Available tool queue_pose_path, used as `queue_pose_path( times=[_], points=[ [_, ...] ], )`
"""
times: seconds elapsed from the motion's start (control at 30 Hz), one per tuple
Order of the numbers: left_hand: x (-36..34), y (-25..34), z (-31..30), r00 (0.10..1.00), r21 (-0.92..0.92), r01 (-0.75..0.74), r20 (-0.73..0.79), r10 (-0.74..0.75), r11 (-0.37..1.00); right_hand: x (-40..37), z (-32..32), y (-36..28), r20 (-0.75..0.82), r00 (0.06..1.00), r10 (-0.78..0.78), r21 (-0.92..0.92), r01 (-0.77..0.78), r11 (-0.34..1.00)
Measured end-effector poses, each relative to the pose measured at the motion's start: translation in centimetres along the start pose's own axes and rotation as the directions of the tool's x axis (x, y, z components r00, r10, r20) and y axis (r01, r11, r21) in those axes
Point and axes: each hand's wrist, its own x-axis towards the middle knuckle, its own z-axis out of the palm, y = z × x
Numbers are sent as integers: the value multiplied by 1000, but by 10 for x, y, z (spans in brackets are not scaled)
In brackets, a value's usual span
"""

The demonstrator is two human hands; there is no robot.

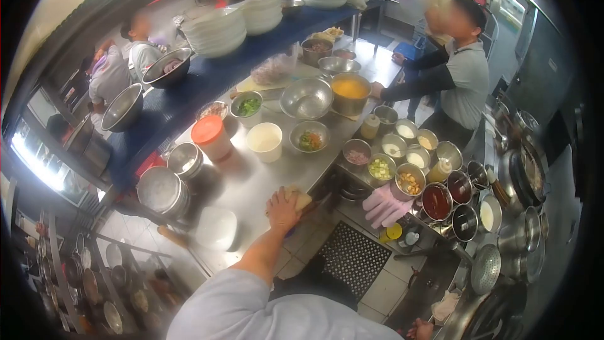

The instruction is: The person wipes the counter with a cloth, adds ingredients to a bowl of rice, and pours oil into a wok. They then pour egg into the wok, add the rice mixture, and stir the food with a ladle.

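Note:
My left hand [283, 209] reaches out over the steel counter [248, 182] and presses on a folded yellowish cloth [303, 199] at its front edge. The fingers bend over the cloth. A white square bowl [217, 228] sits to the left of that hand, and a steel bowl of chopped vegetables [310, 140] stands beyond it. My right hand [420, 329] shows only partly, low by the stove at the bottom edge. Its fingers look curled, and whatever they may hold is hidden.
An orange-lidded tub [210, 133], a white tub [265, 140] and a pot of orange liquid [350, 90] stand on the counter. Ingredient containers [409, 184] and a pink glove [385, 208] lie right. A perforated ladle [486, 269] overhangs the stove. A co-worker [462, 82] stands far right.

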Motion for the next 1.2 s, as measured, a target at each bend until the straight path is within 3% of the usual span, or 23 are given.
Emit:
queue_pose_path(
  times=[0.6,0.7,0.8,1.2],
  points=[
    [0,3,-7,1000,-22,2,5,-1,1000,22,-3,22,-60,997,57,31,-55,998],
    [0,2,-6,1000,-19,-8,8,8,1000,16,-1,14,-43,999,29,28,-28,999],
    [-1,2,-4,1000,-4,-5,0,5,1000,13,2,19,-133,991,-30,11,32,999],
    [0,-1,1,999,9,29,15,-29,1000,-7,3,-10,-8,1000,20,23,-20,1000]
  ],
)
